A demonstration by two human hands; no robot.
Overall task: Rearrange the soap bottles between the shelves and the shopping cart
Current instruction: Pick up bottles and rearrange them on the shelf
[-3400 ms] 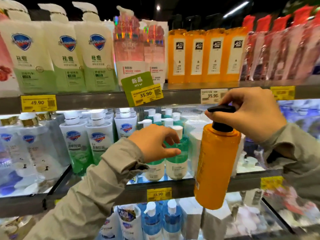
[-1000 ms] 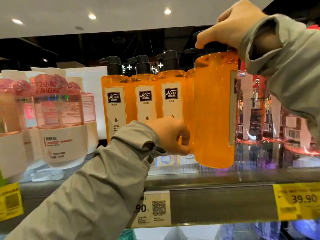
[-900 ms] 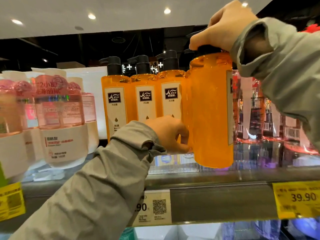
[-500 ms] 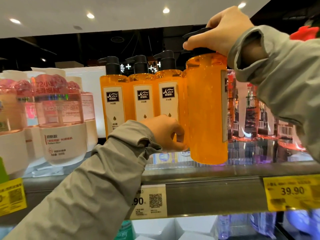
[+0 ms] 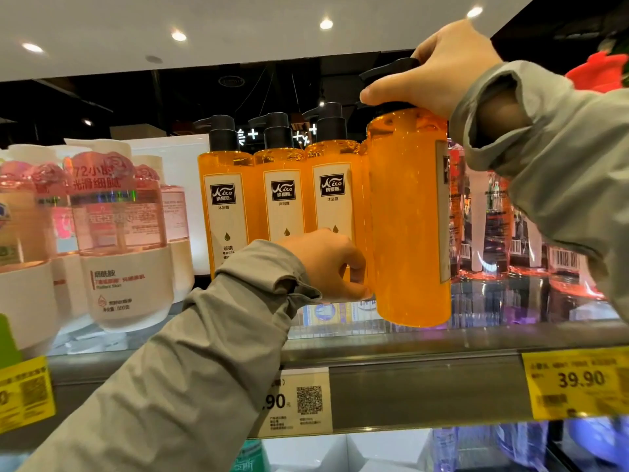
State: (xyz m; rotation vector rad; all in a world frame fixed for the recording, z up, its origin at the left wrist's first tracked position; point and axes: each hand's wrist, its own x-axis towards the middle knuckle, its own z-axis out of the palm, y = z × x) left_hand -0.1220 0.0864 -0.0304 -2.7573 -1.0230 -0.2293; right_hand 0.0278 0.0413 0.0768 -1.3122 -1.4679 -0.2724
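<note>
Grips the orange bottle [image 5: 408,216] at the neck with the right hand [image 5: 439,76], fingers and thumb curled under the black pump [image 5: 388,69]. Hangs upright, label turned to the right, foot just above the front of the shelf [image 5: 408,338], touching or nearly touching the last of the row of matching bottles [image 5: 279,206] on its left. Looks full to the shoulder, so probably heavy for a one-handed neck hold. Seems stiff, smooth plastic, likely slippery on the sides but not fragile. Best taken around the neck below the pump, as here, or round the middle of the body with a whole palm. Better not to lift by the spout alone, since that could press down or twist. Has the left hand [image 5: 326,264] low, fingers curled, beside the bottle's lower left side and in front of the row. Cannot tell whether touching the bottle, pinching something, or holding nothing.
</note>
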